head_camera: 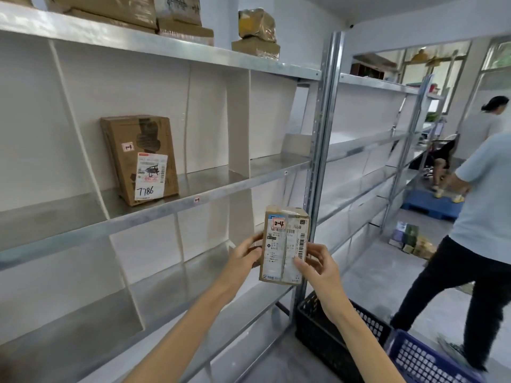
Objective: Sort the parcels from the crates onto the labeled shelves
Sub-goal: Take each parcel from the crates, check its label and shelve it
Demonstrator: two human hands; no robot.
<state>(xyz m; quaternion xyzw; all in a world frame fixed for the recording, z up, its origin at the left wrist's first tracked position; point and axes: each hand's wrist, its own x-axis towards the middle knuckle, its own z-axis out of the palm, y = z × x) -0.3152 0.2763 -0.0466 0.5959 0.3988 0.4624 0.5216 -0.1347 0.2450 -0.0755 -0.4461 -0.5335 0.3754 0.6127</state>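
I hold a small cardboard parcel [284, 244] upright in front of the metal shelves, its white shipping label facing me with a red-edged sticker marked "2-4". My left hand [246, 254] grips its left side and my right hand [318, 261] pinches its lower right edge. A larger brown parcel [139, 158] marked "7786" leans on the middle shelf [221, 186], whose front edge carries a small label [197, 199]. A black crate [331, 335] and a blue crate [425, 360] stand on the floor below my right arm.
Several taped parcels [257, 31] lie on the top shelf. White dividers split the shelves into bays. A person in a light blue shirt [484, 217] walks in the aisle at right, and another person stands further back. Small boxes [412, 240] lie on the floor.
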